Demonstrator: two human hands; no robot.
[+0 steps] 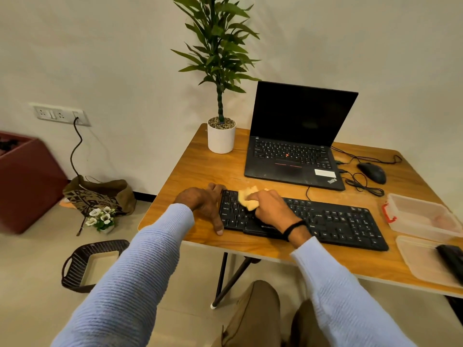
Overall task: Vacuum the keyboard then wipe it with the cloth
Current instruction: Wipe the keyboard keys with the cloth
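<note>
Gripping cloth (248, 198), right hand (269, 209) apparently presses keyboard (330, 220).

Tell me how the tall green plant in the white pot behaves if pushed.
The white round pot likely tips, since the leafy stem towers over its narrow base. Pebbles filling it suggest some weight, and might spill.

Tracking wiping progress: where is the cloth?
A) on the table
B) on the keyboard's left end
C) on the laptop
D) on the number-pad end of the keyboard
B: the right hand grips the cloth on the left-end keys of the keyboard, beside the left hand holding that end.
</note>
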